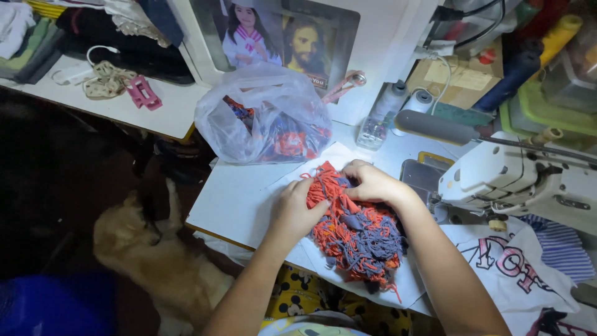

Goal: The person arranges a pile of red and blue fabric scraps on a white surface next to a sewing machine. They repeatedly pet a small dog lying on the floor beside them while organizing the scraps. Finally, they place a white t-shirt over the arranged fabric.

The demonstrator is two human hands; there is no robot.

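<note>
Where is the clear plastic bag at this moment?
In the head view the clear plastic bag sits on the white table, left of centre, just behind the pile of red and grey fabric strips.

The pile of fabric strips (357, 233) under the left hand (297, 208) and right hand (372, 182) was a tangle of orange-red and greyish purple, lying on a white sheet (249, 193) over the white counter (214, 214), whose near edge showed a yellow trim. At the counter's far edge a clear, milky plastic bag (261, 115) held scraps in red, blue and dark purple, while the sewing machine (516, 180) at the right edge was white. A white cloth (516, 274) at the near right corner carried pink, black-outlined letters, beside a blue-and-white striped piece (563, 246), and a tan dog (155, 255) lay on the dark floor (56, 186).
</note>
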